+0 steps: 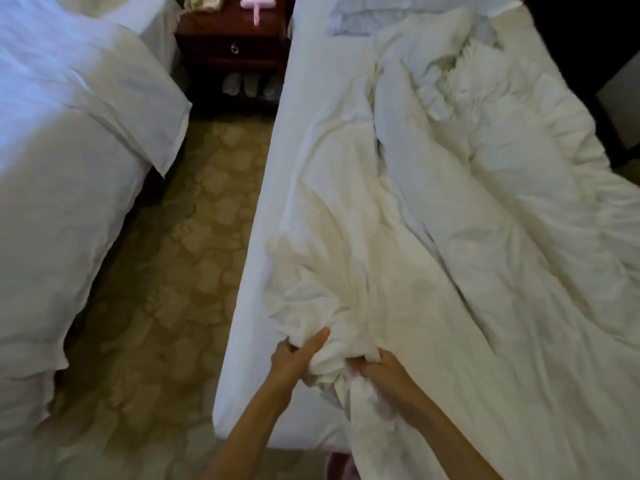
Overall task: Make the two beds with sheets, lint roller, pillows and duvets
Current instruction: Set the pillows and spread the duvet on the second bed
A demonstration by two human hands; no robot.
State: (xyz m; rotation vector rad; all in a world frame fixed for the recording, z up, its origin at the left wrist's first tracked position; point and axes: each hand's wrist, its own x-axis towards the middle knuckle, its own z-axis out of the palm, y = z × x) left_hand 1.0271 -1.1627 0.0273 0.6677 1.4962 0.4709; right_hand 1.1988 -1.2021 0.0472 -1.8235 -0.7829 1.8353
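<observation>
A crumpled white duvet lies bunched across the right bed, whose white sheet shows bare along its left side. Near the foot of that bed my left hand and my right hand both grip a gathered bunch of the duvet's white fabric, side by side. A pillow lies at the head of the right bed, partly under the duvet. The left bed is covered in white with a pillow lying on it. A pink lint roller rests on the nightstand.
A dark wooden nightstand with a drawer stands between the beds, with white slippers on its lower shelf. Patterned beige carpet fills the aisle between the beds. Dark furniture sits at the far right.
</observation>
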